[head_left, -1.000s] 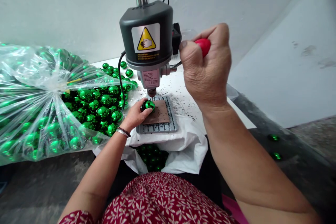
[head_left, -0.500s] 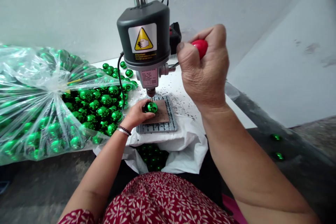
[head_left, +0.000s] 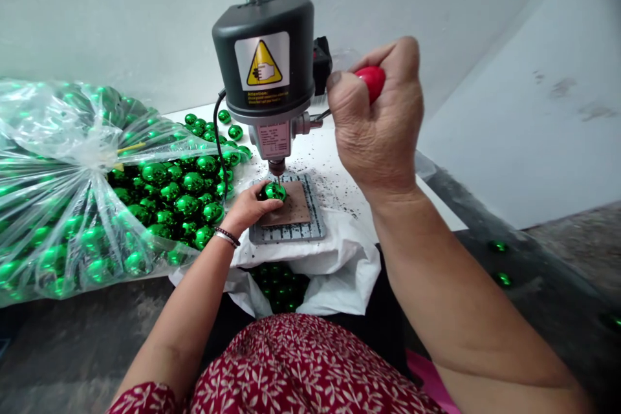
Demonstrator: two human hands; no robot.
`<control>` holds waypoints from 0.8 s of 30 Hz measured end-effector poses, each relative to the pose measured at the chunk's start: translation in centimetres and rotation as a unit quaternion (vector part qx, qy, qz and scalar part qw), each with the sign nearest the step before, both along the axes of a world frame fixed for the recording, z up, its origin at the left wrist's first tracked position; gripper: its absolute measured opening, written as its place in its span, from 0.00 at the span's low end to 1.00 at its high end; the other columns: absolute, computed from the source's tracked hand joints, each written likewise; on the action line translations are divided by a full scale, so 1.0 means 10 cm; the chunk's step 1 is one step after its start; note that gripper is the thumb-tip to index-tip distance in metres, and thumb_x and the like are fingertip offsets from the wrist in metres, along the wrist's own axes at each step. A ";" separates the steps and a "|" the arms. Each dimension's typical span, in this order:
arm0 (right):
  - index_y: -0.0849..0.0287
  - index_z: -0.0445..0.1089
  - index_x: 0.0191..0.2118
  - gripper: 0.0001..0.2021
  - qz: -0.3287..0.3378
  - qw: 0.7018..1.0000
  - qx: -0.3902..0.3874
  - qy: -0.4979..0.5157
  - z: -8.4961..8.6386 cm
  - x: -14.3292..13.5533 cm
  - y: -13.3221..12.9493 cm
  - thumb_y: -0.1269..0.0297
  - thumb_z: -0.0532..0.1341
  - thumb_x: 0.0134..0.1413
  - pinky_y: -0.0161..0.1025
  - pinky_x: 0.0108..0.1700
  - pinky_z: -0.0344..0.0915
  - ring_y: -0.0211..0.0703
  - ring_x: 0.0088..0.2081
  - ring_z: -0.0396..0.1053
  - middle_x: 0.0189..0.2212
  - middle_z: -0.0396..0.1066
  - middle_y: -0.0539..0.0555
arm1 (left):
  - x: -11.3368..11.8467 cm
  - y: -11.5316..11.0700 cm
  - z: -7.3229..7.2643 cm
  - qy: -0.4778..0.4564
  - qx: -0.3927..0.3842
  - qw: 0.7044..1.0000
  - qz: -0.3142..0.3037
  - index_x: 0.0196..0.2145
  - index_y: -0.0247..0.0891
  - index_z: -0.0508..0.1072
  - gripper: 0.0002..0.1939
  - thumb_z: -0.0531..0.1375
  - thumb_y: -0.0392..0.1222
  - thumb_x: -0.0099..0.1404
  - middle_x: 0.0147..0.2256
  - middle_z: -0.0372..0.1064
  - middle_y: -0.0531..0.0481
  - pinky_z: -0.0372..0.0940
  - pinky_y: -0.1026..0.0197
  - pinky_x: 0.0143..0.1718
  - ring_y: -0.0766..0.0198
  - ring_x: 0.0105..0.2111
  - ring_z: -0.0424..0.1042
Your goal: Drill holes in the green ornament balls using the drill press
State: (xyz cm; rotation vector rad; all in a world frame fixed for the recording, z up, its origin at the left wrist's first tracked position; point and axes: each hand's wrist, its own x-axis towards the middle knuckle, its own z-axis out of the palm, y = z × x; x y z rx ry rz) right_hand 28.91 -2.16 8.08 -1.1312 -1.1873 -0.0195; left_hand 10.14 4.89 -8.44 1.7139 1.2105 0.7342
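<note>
A shiny green ball (head_left: 276, 192) rests on a brown square board (head_left: 295, 206) over the grey slotted base plate (head_left: 317, 228). My left hand (head_left: 250, 207) pinches the ball from its left side, with thumb and fingers around it. Directly above, the bit of the drill press (head_left: 264, 58) comes down to the top of the ball; whether it has entered cannot be made out. My right hand (head_left: 381, 116) is closed around the red knob (head_left: 372, 82) of the press lever, to the right of the motor housing.
At the left lies a large clear plastic bag (head_left: 92, 158) full of green balls, several of them loose on the white table (head_left: 334, 165). Dark shavings surround the base. A white cloth sack (head_left: 344, 259) with green balls hangs at the front edge. A few balls lie on the floor right.
The whole view has shifted slightly. Both hands keep their holds, on the ball and on the red knob, with little visible movement.
</note>
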 end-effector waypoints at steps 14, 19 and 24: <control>0.58 0.54 0.34 0.10 0.006 1.000 -0.011 -0.009 0.00 0.01 -0.01 0.62 0.58 0.58 0.29 0.37 0.59 0.26 0.31 0.54 0.29 0.55 0.45 | 0.13 -0.21 0.20 0.070 0.028 0.997 -0.034 0.59 0.36 0.73 0.37 0.72 0.43 0.51 0.55 0.74 0.42 0.62 0.50 0.62 0.49 0.56 0.71; 0.59 0.55 0.35 0.11 -0.013 0.999 0.009 -0.032 -0.07 0.02 0.02 0.58 0.57 0.61 0.29 0.38 0.59 0.22 0.29 0.54 0.29 0.54 0.44 | 0.11 -0.26 0.14 0.037 0.023 0.999 -0.024 0.59 0.41 0.73 0.33 0.70 0.44 0.55 0.54 0.75 0.48 0.63 0.53 0.61 0.52 0.55 0.72; 0.60 0.58 0.34 0.11 -0.046 0.998 0.024 -0.043 -0.10 0.03 0.00 0.59 0.59 0.59 0.28 0.34 0.58 0.22 0.29 0.55 0.29 0.58 0.44 | 0.16 -0.29 0.10 0.038 0.026 0.999 -0.012 0.59 0.38 0.73 0.34 0.70 0.43 0.54 0.52 0.76 0.46 0.65 0.53 0.59 0.51 0.53 0.74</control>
